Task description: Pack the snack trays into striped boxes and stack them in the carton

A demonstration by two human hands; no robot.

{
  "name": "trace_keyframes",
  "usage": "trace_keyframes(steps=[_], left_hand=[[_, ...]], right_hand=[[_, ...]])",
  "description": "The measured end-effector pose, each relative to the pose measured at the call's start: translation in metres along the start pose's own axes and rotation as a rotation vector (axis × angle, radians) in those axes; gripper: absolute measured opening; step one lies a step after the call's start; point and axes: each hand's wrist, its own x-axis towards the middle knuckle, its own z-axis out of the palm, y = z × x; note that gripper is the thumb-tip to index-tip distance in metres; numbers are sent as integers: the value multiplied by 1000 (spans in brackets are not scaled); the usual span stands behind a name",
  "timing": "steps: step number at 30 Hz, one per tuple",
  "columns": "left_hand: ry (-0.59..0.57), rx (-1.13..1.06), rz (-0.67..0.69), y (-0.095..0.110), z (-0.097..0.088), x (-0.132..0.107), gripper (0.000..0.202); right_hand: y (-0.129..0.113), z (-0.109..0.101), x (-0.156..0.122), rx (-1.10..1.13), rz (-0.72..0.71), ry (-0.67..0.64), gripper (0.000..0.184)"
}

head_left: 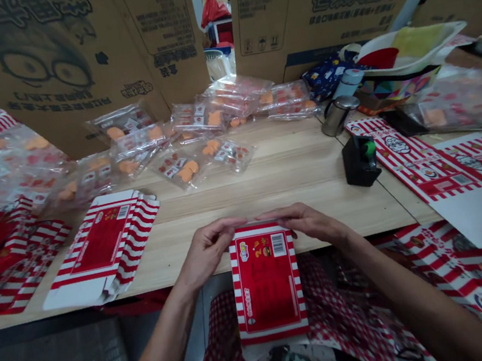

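I hold a red box with white stripes (267, 287) upright at the near edge of the wooden table (295, 171), its barcode panel facing me. My left hand (209, 250) grips its top left corner with fingers curled over the top flap. At the top right corner, my right hand (308, 221) presses its fingers onto the same flap. Both hands are closed on the box.
A stack of flat striped box blanks (103, 243) lies to the left, more blanks (443, 171) to the right. Several clear bags of orange pieces (183, 168) spread across the far side. A black tape dispenser (360, 160) and metal cups (338, 115) stand right. Big cardboard cartons (63, 56) wall the back.
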Motion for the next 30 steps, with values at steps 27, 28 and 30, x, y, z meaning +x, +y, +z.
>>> trace_keyframes(steps=[27,28,30], left_hand=[[17,-94,-185,35,16,-9,34],[16,-90,-180,35,15,-8,33],[0,-84,-166,33,13,-9,33]], right_hand=[[-71,3,-9,-187,152,-123,27],[-72,2,-7,-219,135,-125,27],[-74,2,-5,-292,65,-112,22]])
